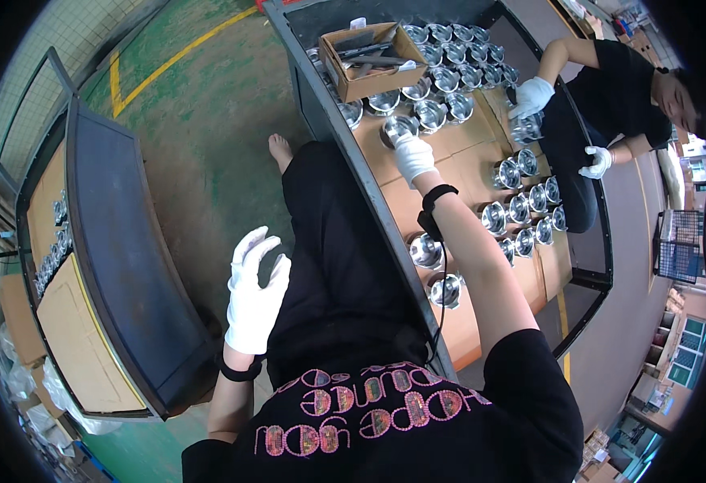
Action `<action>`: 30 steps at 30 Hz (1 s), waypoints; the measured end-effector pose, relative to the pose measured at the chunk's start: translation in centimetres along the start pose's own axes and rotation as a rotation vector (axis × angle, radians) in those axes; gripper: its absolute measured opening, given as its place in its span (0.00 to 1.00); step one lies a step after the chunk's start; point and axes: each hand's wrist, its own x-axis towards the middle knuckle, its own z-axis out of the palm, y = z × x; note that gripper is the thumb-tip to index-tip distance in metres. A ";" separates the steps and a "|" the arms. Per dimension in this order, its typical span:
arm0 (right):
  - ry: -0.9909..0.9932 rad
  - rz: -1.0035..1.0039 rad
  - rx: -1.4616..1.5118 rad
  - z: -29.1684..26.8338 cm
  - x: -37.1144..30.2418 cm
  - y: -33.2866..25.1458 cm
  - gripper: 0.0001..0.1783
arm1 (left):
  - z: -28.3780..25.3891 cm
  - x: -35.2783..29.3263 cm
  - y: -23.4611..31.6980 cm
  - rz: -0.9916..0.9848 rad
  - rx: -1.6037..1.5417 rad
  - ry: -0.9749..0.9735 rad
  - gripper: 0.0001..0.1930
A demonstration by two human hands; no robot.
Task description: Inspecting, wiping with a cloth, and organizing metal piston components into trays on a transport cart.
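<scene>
My right hand [414,156], in a white glove, reaches over the cardboard-lined bin and grips a small shiny steel pot [401,127] by its near side. That pot is at the near-left end of the rows, beside another steel pot [430,115]. My fingertips are partly hidden by the glove and the pot. My left hand [257,294], also in a white glove, hangs in the air left of my leg, its fingers apart and nothing in it. Two more steel pots, one of them here [426,250], stand under my right forearm near the bin's edge.
An open cardboard box [373,80] with dark tools sits on the far pots. Across the bin, a co-worker's gloved hand [533,97] touches a pot; several pots stand on the cardboard sheet [465,165] before them. A second dark metal bin [131,266] stands at left.
</scene>
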 end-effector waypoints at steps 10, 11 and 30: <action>-0.116 0.099 0.856 -7.5 -8.9 5.9 0.21 | 2.8 1.7 1.8 0.118 -0.054 -0.046 0.18; -0.134 0.153 0.986 -8.3 -10.3 6.4 0.22 | 3.3 2.0 2.0 0.128 -0.113 -0.054 0.18; -0.426 0.055 2.003 -8.4 -19.5 -9.6 0.24 | 4.6 5.6 5.7 -0.658 -1.382 -0.282 0.26</action>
